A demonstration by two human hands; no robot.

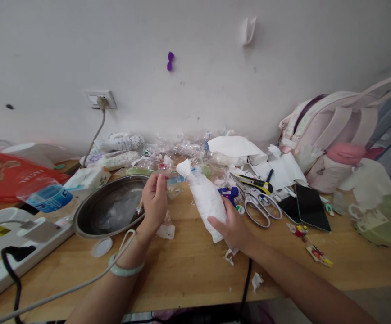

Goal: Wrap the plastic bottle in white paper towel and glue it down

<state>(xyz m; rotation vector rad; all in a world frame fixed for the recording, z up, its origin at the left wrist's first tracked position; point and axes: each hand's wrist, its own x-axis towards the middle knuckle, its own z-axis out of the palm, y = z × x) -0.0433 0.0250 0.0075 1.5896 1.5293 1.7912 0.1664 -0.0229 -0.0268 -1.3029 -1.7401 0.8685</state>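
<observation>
My right hand [231, 225] is wrapped round a bottle covered in white tissue [206, 202], held tilted above the wooden table with its narrow neck pointing away. To the left of it, my left hand [155, 198] is closed, thumb and fingers pressed together; whatever they may pinch does not show. Close by that hand is a metal bowl [80, 220] with cloudy whitish liquid in it. A brush-like tool [139, 210] leans inside the bowl's right edge, partly hidden by my left hand.
Right of the bottle lie a blue glue gun [229, 193], scissors [258, 207], a yellow cutter [254, 182] and a phone [312, 207]. A white cable [70, 284] crosses my left forearm. A power strip [23, 252] lies left; a pink backpack [330, 117] stands back right.
</observation>
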